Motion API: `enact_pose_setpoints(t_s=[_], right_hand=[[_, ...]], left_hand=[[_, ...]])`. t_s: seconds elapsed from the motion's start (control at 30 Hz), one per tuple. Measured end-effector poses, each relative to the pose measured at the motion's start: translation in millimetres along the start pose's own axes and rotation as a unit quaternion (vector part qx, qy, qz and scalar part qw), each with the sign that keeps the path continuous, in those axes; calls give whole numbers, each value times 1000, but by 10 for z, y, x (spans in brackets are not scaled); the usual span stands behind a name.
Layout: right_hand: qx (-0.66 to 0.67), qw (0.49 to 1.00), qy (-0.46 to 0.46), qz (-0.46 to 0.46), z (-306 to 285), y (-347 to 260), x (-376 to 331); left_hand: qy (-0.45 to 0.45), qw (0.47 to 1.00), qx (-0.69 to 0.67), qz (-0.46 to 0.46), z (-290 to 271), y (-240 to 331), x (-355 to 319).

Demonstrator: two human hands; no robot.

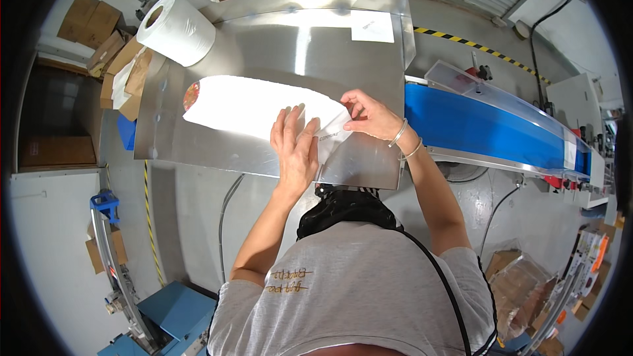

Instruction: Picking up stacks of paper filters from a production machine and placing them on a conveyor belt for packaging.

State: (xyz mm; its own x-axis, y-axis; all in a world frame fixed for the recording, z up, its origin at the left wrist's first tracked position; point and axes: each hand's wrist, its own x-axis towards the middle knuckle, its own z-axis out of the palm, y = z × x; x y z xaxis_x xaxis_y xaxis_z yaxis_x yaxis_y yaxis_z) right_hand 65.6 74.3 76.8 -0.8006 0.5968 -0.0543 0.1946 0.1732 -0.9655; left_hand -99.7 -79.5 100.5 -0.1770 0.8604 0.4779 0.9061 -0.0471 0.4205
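Observation:
A long white wrapping sheet or sleeve (244, 100) lies across the metal table, overexposed so that its surface detail is lost. From its left end peeks a rounded, red, multicoloured patterned piece (191, 96); the rest of that piece is hidden. My left hand (295, 145) rests on the white wrapping near its right part, fingers stretched out and holding nothing. Thumb and fingers of my right hand (369, 116) pinch the wrapping's right end, where a folded, pointed flap (333, 137) with print on it slants toward the near edge.
The metal table (264, 53) bears a large white roll (179, 29) at its far left and a white paper sheet (372, 26) at its far right. A blue conveyor belt (475, 122) adjoins on the right. Cardboard boxes (125, 69) stand at the left.

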Motion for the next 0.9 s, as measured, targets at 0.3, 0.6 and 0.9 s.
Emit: enact_pose_setpoints(t_s=[0.3,0.6,0.9], right_hand=[[25,1000,-5,-3,13,-28,27],[39,999,-34,-1,-4,-56,36],[-39,998,-54,3,-49,77,32]], left_hand=[[1,1000,-6,-1,-1,7,6],[-2,999,8,33,-13,-44,-11],[18,999,-29,2,-86,60,100]])
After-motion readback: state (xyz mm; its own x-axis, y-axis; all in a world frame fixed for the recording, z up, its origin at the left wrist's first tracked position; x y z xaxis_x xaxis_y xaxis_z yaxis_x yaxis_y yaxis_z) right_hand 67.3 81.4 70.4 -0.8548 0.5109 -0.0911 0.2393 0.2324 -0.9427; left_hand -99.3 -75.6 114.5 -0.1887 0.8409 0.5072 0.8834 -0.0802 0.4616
